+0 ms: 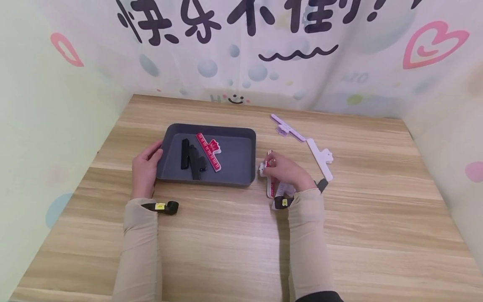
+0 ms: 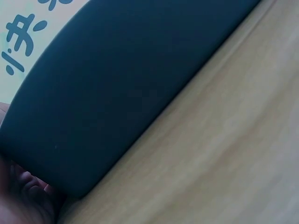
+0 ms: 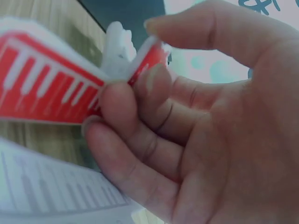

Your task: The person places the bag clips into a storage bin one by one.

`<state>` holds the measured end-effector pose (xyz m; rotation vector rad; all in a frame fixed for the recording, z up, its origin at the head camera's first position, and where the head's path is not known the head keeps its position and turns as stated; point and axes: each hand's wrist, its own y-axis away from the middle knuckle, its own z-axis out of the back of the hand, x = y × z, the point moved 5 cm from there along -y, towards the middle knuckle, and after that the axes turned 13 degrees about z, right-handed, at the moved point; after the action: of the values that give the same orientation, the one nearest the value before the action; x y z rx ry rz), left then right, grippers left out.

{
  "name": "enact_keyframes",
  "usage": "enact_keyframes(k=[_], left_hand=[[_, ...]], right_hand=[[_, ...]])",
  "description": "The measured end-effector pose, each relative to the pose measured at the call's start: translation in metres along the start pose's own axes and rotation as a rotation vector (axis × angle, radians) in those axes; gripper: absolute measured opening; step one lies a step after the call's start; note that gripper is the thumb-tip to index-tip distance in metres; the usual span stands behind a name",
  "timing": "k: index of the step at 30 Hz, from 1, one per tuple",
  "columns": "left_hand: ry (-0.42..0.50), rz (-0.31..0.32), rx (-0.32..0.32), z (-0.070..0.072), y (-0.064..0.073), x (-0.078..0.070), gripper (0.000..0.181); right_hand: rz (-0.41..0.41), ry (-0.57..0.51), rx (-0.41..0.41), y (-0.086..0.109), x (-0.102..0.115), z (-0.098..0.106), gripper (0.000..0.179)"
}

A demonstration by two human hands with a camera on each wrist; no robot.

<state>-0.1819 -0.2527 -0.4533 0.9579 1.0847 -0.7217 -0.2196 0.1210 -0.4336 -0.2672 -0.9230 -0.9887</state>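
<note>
A dark grey rectangular tray (image 1: 211, 183) lies on the table. My left hand (image 1: 144, 170) holds it by its left end, thumb at the rim; the fingers are partly hidden. Inside the tray are two black clips (image 1: 196, 161) and a red clip (image 1: 208, 152) with a piano-key pattern. Just right of the tray, my right hand (image 1: 286, 170) pinches another red piano-key clip (image 3: 46, 86) by its handle. Under that hand is a pale piano-key clip (image 3: 56, 186), partly covered by the hand and wrist in the head view.
Farther back on the right lie a purple clip (image 1: 288, 128) and a white clip (image 1: 320, 159), end to end. They rest on the wood-grain table (image 1: 226, 243). A printed curtain (image 1: 234, 75) stands behind the table's far edge, with pale walls at both sides.
</note>
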Motion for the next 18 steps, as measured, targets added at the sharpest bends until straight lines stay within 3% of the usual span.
enact_keyframes(k=[5, 14, 18], left_hand=[[0.015, 0.0, 0.001, -0.001, 0.001, -0.001, 0.035], [0.034, 0.005, 0.008, -0.001, 0.001, 0.0, 0.034], [0.029, 0.015, 0.007, -0.001, 0.0, 0.001, 0.034]], right_hand=[[-0.015, -0.028, -0.05, 0.003, -0.001, 0.005, 0.026], [-0.041, 0.053, -0.051, 0.006, -0.005, 0.011, 0.026], [-0.013, 0.079, -0.095, 0.006, -0.006, 0.014, 0.028]])
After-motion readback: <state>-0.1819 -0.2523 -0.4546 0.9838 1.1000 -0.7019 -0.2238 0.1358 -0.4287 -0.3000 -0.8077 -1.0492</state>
